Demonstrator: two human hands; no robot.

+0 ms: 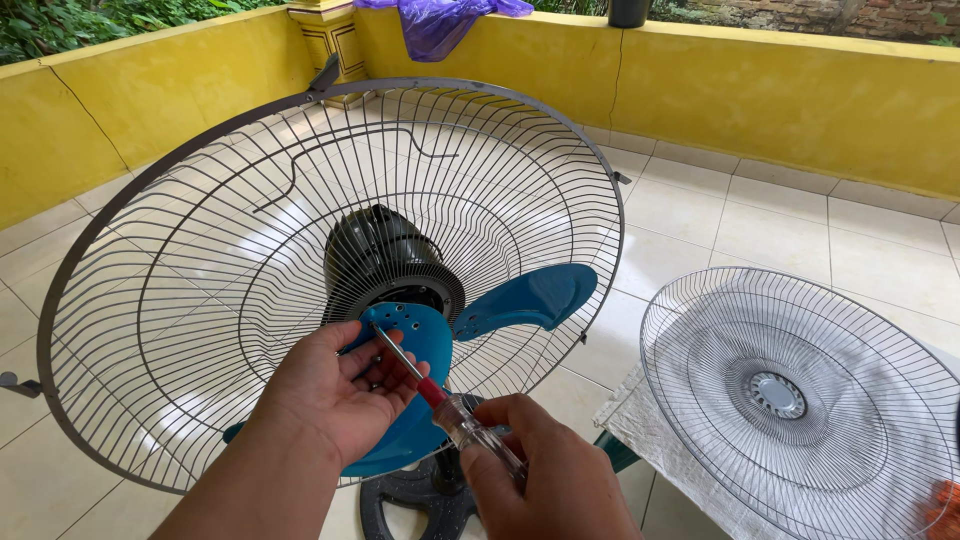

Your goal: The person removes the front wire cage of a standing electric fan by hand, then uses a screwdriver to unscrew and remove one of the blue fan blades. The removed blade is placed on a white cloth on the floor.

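A standing fan with its front cover off fills the left of the head view: a round wire rear guard, a black motor behind it, and a blue blade set in front. My left hand grips the blue hub and a lower blade. My right hand holds a screwdriver with a clear and red handle. Its metal tip rests against the face of the hub.
The detached front wire guard lies on a white cloth at the right. The fan's black base stands on the tiled floor. A low yellow wall runs along the back, with a purple plastic bag draped over it.
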